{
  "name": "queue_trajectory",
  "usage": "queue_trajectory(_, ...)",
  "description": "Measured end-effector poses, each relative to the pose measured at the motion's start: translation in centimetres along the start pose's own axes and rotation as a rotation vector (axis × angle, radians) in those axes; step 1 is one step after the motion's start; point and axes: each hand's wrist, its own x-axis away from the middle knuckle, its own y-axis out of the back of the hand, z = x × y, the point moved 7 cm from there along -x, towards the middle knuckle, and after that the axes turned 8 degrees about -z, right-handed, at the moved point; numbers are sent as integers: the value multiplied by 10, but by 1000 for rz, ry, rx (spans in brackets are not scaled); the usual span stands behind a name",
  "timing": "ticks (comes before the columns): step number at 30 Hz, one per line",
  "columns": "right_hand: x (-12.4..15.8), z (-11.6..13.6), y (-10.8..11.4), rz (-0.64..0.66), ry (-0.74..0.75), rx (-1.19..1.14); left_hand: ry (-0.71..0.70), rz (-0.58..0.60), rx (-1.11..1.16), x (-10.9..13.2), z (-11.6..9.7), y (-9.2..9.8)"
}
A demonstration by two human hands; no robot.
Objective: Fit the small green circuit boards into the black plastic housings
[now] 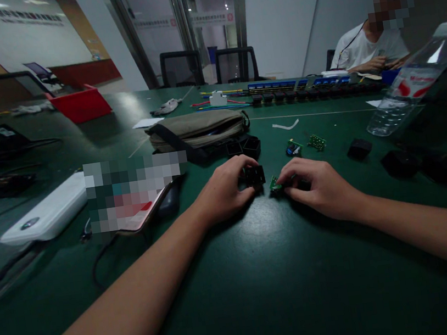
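My left hand (pixel 230 186) is closed around a small black plastic housing (pixel 255 176), with fingers on top and thumb below. Just to its right, my right hand (pixel 316 185) pinches a small green circuit board (pixel 274 184) close to the table. A narrow gap separates the board from the housing. Behind my left hand sit more open black housings (pixel 243 147). Beyond my right hand lie a circuit board with a blue part (pixel 293 148) and another green board (pixel 317 142).
A grey-brown bag (pixel 201 129) lies behind my hands. To the left are a phone (pixel 137 202) and a white power bank (pixel 48 208). A plastic bottle (pixel 406 81) and black blocks (pixel 359 149) stand right. Across the green table (pixel 265 283) sits a person (pixel 372 44).
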Motion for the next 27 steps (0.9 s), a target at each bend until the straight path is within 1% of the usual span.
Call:
queue_trajectory(6, 1, 0, 4, -41, -41, -70, -5, 6, 0, 0, 0, 0)
queue_trajectory(11, 0, -8, 7, -95, -120, -229, -10, 7, 5, 1, 0, 0)
queue_trajectory(17, -1, -9, 9, -124, -110, -297, -10, 11, 17, 0, 0, -1)
queue_trajectory(20, -1, -12, 9, -150, -152, -344, -11, 10, 16, 0, 0, -1)
queue_trajectory(24, 0, -20, 11, -228, -267, -486, -1, 13, 16, 0, 1, -1)
queue_trajectory(27, 0, -22, 19, -348, -281, -508, 7, 15, 16, 0, 1, -1)
